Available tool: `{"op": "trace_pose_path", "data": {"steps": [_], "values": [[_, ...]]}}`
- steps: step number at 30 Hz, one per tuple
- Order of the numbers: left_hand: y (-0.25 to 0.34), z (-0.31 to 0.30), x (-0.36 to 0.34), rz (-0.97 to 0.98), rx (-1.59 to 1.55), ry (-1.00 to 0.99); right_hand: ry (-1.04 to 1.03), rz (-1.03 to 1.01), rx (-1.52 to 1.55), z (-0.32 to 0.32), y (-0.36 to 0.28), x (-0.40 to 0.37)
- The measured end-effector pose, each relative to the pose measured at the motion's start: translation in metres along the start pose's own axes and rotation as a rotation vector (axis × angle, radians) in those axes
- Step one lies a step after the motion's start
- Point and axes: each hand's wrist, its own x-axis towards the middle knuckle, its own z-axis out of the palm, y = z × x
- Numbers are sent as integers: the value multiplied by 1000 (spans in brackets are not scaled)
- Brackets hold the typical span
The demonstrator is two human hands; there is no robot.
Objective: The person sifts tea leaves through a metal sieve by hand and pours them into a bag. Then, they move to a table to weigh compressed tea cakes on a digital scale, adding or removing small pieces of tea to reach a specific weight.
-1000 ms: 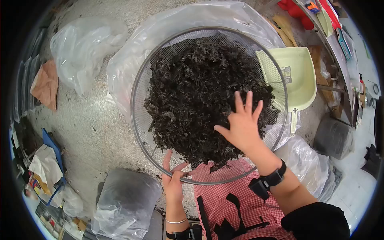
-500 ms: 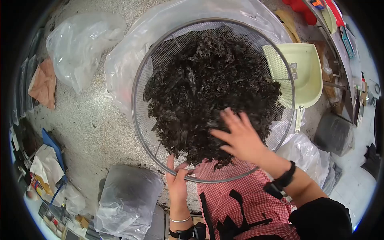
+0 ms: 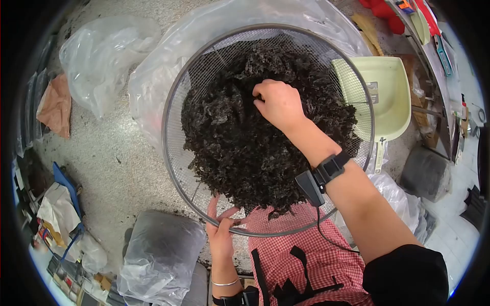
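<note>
A wide round mesh sieve (image 3: 198, 209) with a grey metal rim is in front of me in the head view. Heaped inside it is a mass of black, crinkled, dried seaweed-like flakes (image 3: 255, 158). My left hand (image 3: 221, 232) grips the near rim from the lower left, its fingers showing through the mesh underneath. Over the upper middle of the heap, my right hand (image 3: 279, 103) is closed, fingers curled down into the flakes, so the fingertips are partly hidden.
Beneath the sieve lies a large clear plastic sheet (image 3: 148, 86). A pale green dustpan (image 3: 395, 97) sits at the right, partly behind the mesh. Plastic-wrapped bundles (image 3: 163, 255) stand at lower left, and a crumpled plastic bag (image 3: 102, 56) rests on the floor at upper left.
My right hand has moved up and left from the near right part of the heap, and its spread fingers have closed into the flakes. The sieve has shifted slightly left with my left hand.
</note>
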Motion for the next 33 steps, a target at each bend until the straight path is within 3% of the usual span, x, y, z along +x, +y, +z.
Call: {"op": "trace_pose_path", "data": {"steps": [10,15,17,19,21,22,24,26,27,30,33], "values": [[2,0,0,-19,-7,-6,49,-56,75,-4,3,-7],[5,4,-13,-43,-28,-9,160,-59,422,-52,-6,-22],[1,3,-22,-38,9,-22,305,-15,570,-86,5,-15],[-11,1,-31,-10,-11,2,584,44,278,-127,19,12],[-9,4,-36,19,-23,18,621,127,-51,-141,56,53],[0,7,-40,-39,-75,19,617,137,-51,-140,60,57],[6,10,-42,-82,-122,19,346,-182,-208,-138,58,61],[2,9,-43,-100,-107,23,535,-446,35,-108,26,37],[1,10,-42,-99,-103,22,419,-396,162,-94,-5,10],[-3,10,-39,-75,-100,18,79,-514,286,-28,-53,-46],[-5,4,-37,-114,-66,7,-334,-587,108,6,-56,-115]]}}
